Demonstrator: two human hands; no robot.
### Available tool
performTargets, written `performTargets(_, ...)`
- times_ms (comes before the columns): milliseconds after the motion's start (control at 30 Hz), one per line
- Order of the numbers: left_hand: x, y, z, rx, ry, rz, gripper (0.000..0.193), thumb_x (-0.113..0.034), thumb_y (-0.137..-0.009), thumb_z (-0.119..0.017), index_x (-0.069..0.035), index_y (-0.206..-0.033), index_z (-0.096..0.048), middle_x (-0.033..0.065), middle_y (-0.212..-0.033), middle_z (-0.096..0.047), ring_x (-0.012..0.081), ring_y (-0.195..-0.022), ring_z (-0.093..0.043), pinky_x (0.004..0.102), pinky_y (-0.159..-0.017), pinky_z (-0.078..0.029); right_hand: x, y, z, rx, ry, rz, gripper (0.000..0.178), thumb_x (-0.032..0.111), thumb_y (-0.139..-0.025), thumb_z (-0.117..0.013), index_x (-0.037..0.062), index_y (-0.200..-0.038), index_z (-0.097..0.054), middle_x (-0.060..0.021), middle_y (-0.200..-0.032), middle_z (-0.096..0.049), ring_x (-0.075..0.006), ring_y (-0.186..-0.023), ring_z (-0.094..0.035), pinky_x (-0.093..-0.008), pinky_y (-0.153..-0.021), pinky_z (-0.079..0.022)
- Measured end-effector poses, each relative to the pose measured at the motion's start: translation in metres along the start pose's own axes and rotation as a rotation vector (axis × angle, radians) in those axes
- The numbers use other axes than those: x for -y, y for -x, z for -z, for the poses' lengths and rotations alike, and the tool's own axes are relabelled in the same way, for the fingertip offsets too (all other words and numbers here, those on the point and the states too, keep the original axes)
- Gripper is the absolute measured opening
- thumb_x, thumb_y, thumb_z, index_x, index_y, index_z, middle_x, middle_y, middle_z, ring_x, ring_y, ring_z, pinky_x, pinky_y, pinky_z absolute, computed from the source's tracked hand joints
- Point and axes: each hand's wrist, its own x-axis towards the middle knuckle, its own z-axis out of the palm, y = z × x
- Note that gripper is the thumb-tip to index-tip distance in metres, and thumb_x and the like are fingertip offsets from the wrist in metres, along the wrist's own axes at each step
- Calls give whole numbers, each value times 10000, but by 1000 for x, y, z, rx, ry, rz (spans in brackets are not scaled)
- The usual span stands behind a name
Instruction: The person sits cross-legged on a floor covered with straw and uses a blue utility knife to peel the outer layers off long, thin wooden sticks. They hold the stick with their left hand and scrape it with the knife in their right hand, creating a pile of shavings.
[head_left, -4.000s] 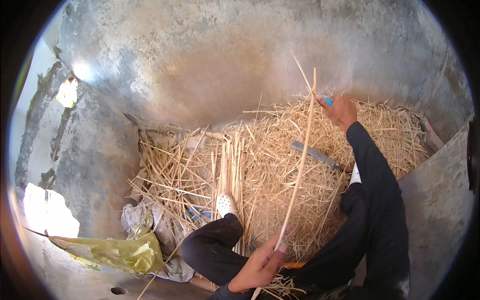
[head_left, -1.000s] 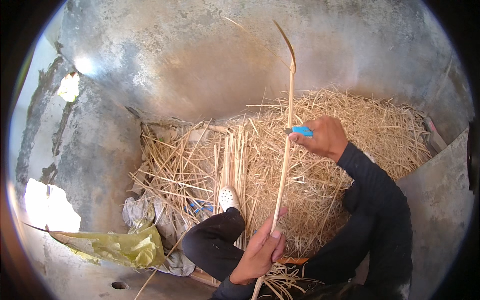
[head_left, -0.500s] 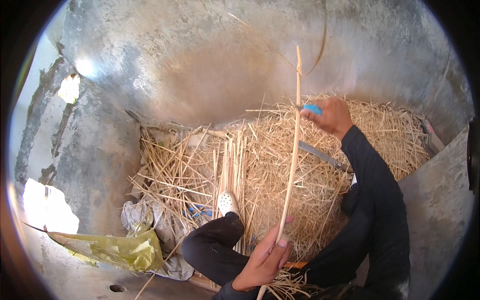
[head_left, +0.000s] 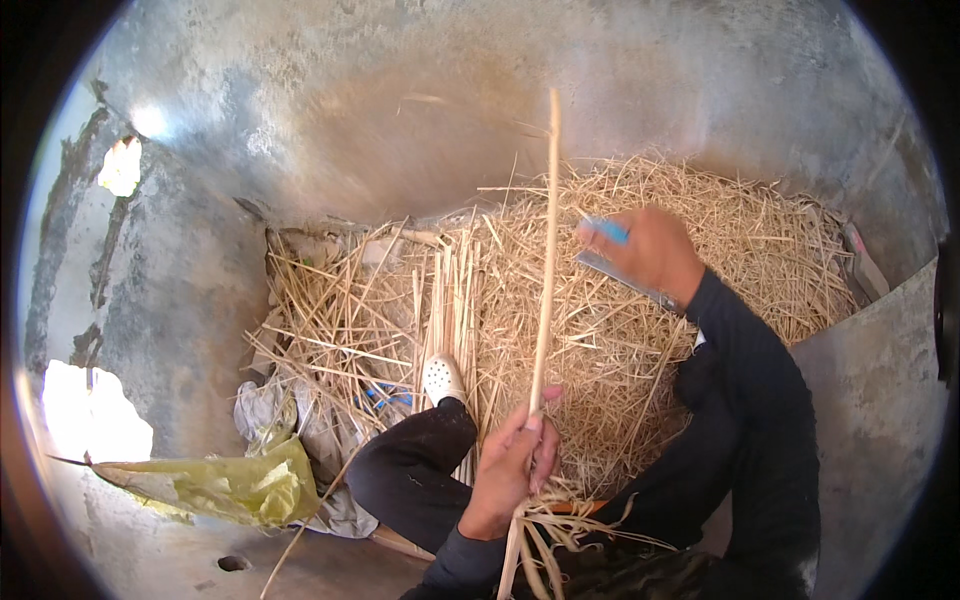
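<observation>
My left hand is closed around the lower part of a long, pale bamboo strip, which stands nearly upright in front of the far wall. Right of the strip and apart from it, my right hand grips a small blue tool; motion smears it, so its working end cannot be made out. Beneath that hand, a curved knife blade shows over the straw, partly hidden. Thin curled shavings bunch below my left hand, over my lap.
Straw-like shavings heap along the far wall. Several pale strips lie beside my foot in a light clog, with more scattered to its left. A yellowish plastic sheet and crumpled grey cloth lie at lower left.
My right hand has come away from the strip and a little toward me. My left hand and the strip have shifted left and slightly up. A shaving curling off the strip's upper end no longer shows there.
</observation>
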Motion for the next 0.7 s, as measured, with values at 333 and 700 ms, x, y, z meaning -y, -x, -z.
performTargets(333,-15,2,-1,39,56,11,379,-263,-1034,-376,24,-1274,-436,21,-583,-420,88,-397,-368,221,-386,-316,47,52,-18,13,-6,424,706,767,-736,-578,100,-506,-539,-77,-412,-472,-247,-376,-530,-358,-401,-412)
performTargets(700,-19,7,-7,36,-127,-21,320,-253,-1054,-328,17,-1140,-477,-28,-552,-393,50,-408,-339,199,-412,-299,47,38,-20,-184,116,552,714,810,-675,-593,130,-494,-470,-28,-421,-457,-214,-355,-484,-351,-399,-404)
